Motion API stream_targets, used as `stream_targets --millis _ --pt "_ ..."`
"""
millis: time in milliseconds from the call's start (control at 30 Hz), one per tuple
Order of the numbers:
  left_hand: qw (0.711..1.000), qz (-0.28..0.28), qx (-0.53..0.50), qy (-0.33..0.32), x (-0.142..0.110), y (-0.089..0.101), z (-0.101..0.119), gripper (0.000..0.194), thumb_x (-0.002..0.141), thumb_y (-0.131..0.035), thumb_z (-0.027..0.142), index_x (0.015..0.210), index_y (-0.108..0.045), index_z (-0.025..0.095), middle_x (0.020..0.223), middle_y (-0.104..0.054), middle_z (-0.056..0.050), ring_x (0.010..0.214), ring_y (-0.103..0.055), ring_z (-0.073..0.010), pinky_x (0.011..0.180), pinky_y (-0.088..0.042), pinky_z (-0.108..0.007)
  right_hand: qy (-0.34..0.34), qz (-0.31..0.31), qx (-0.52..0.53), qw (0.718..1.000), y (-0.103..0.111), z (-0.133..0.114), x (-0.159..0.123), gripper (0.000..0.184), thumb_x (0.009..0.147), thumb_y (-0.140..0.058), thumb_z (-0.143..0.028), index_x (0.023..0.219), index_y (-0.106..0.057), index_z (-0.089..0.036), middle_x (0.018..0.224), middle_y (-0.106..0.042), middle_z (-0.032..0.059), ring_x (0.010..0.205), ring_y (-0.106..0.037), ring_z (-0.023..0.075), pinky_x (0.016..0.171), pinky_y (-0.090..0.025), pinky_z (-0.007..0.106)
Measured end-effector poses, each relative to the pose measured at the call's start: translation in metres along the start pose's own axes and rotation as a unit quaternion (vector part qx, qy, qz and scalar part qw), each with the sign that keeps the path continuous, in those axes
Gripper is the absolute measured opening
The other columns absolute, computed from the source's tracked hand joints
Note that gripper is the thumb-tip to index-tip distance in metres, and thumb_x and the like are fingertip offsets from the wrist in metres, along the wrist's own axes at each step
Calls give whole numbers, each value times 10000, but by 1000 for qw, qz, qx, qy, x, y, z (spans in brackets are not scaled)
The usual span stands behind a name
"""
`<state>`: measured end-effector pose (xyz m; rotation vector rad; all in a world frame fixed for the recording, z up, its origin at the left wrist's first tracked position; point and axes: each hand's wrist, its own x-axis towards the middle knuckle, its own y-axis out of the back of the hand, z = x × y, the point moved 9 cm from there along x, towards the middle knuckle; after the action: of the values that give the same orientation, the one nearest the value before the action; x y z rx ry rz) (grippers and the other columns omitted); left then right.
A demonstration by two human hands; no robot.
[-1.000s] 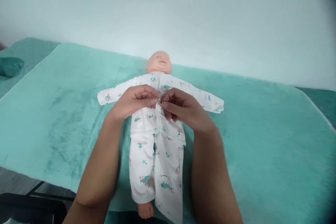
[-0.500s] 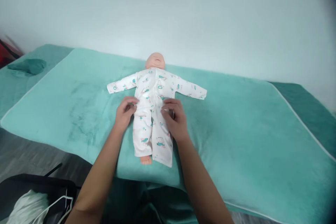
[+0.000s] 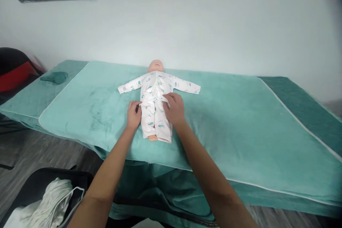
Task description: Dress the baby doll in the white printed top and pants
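Note:
A baby doll (image 3: pixel 155 65) lies on its back on a green-covered bed, arms spread wide. It wears a white printed long-sleeved top (image 3: pixel 152 84) and matching trousers (image 3: pixel 148 119); one foot (image 3: pixel 152 138) shows below a trouser leg, while the other leg's end shows no foot. At the waist, my left hand (image 3: pixel 134 114) is closed in a pinch on the edge of the baby clothes. My right hand (image 3: pixel 175 108) pinches the clothes on the opposite side, lifting a small fold. Whether the fingers hold the top's hem or the trousers' waistband, I cannot tell.
The green bed cover (image 3: pixel 235 124) runs along a white wall (image 3: pixel 187 32). A face hole (image 3: pixel 55 77) lies at the bed's left end. Lower left, a black chair (image 3: pixel 40 178) carries crumpled pale cloth (image 3: pixel 53 199) and a white hanger (image 3: pixel 78 188). Another chair with red fabric (image 3: pixel 17 76) stands behind.
The head view has tilted up and drawn back, showing a dark frame above the wall. Both hands stay at the doll's waist; the right fingers now raise a fold of cloth.

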<state>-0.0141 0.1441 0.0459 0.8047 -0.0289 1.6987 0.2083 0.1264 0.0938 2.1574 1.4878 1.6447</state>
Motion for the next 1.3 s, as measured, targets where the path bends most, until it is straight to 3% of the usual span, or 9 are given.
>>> stream_targets --millis 100,400,567,700,800,900,1033,1133,1300 --pt "1000 6 21 8 0 1 0 133 951 -512 208 985 -640 218 993 -640 -63 972 -608 -207 883 -500 -357 -1 -35 42 998 -4 3 15 152 963 -551 -249 995 -699 -229 1049 -657 101 995 -574 254 922 -462 449" --pt "999 24 42 15 -1 1 1 198 819 -504 49 862 -528 241 1052 -591 -78 1051 -588 -231 941 -501 -396 -24 77 186 979 16 10 14 164 966 -557 -323 824 -576 -244 891 -590 55 899 -573 230 832 -477 410" --pt "999 21 35 23 -1 -1 -3 228 773 -496 22 838 -516 239 1056 -587 -76 1048 -585 -229 937 -502 -396 7 -31 211 977 6 0 7 98 929 -567 -225 879 -651 -235 925 -634 65 912 -598 228 841 -477 402" --pt "999 2 35 26 -4 -6 -5 213 749 -489 20 725 -505 231 1055 -613 -71 1042 -599 -224 944 -506 -396 -52 -77 265 960 1 9 3 135 938 -565 -271 829 -634 -231 876 -639 42 811 -578 193 746 -460 357" --pt "998 -3 36 46 -1 -7 -9 213 740 -464 23 723 -519 229 986 -644 -55 983 -623 -209 914 -522 -383 -147 -53 356 921 -2 37 -2 166 945 -573 -356 859 -630 -226 807 -599 5 717 -545 158 694 -450 322" --pt "996 -14 40 76 14 2 -23 244 728 -450 29 813 -566 226 896 -659 -34 880 -653 -190 829 -549 -344 -214 -102 360 902 -13 78 -7 217 909 -600 -427 913 -640 -214 763 -604 -8 682 -540 152 675 -460 308" --pt "990 25 90 104 51 44 -53 381 769 -526 84 1113 -637 206 1314 -574 -122 1182 -611 -238 991 -518 -378 -265 -20 98 959 19 159 1 221 833 -586 -337 991 -632 -190 988 -662 78 860 -587 198 844 -495 369" --pt "958 37 230 165 74 72 -86 575 824 -608 203 1394 -547 161 1421 -495 -191 1175 -614 -286 1044 -490 -431 -342 54 -90 934 51 209 2 310 790 -611 -280 1075 -573 -165 1096 -628 134 980 -577 244 966 -468 431" --pt "924 -37 359 127 100 64 -103 587 907 -549 284 1491 -524 226 1288 -607 -172 1253 -548 -372 1004 -472 -479 -368 -2 -170 914 48 240 10 221 812 -605 -221 1025 -567 -178 1020 -631 127 1014 -578 282 963 -453 448"
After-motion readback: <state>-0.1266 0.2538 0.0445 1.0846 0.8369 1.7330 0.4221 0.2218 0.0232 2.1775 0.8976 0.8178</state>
